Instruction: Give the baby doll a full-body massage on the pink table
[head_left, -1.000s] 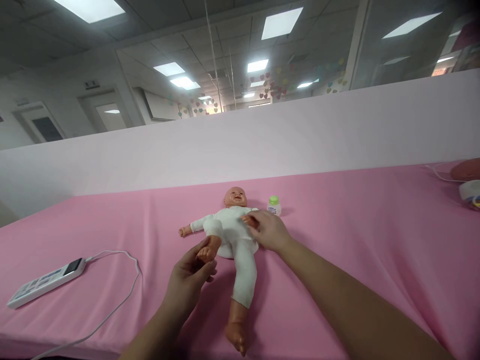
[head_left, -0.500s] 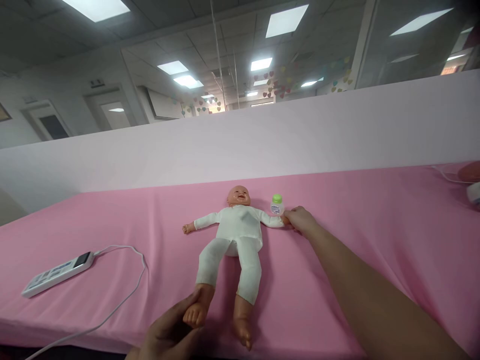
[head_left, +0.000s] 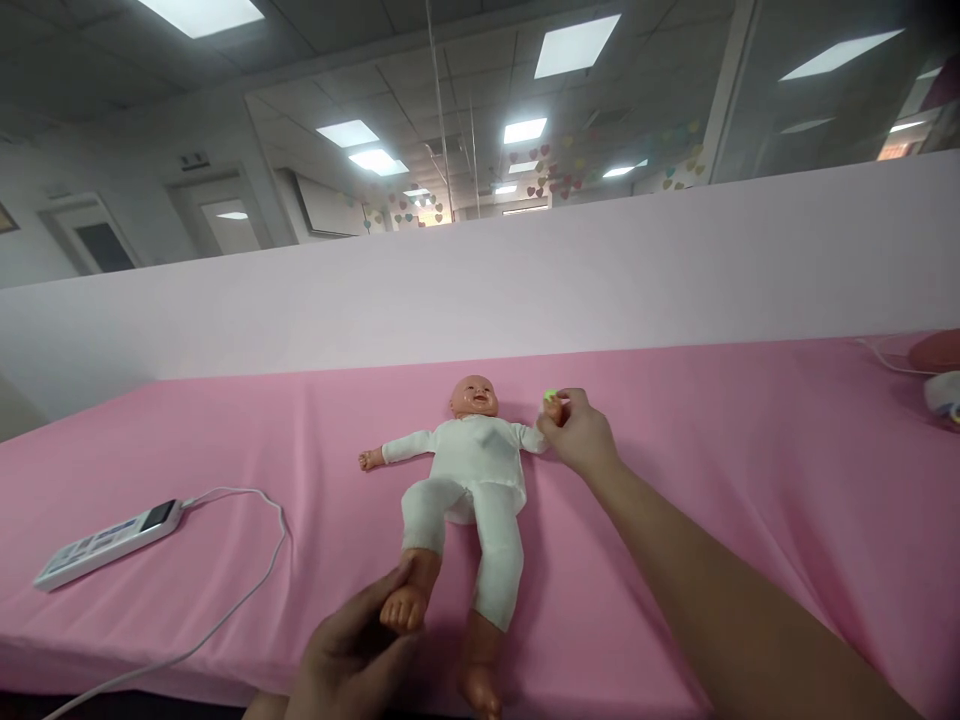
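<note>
A baby doll (head_left: 476,455) in a white suit lies on its back, head away from me, on a pink cloth (head_left: 622,580). My left hand (head_left: 352,640) is wrapped round the doll's foot on the left of the view, thumb on the ankle. With bent fingers, my right hand (head_left: 581,430) grips the doll's hand on the right of the view, which is raised off the cloth. Behind that grip shows the green cap (head_left: 550,394) of a small bottle; the rest of the bottle is hidden.
At the left lies a white power strip (head_left: 109,543) with a cable (head_left: 259,580) running to the front edge. A white partition (head_left: 480,290) stands behind the cloth. Some partly seen objects (head_left: 941,392) sit at the far right.
My right hand has moved left and slightly up with the doll's hand, now covering most of the bottle. My left hand has lifted the foot slightly up and right, bending that leg more.
</note>
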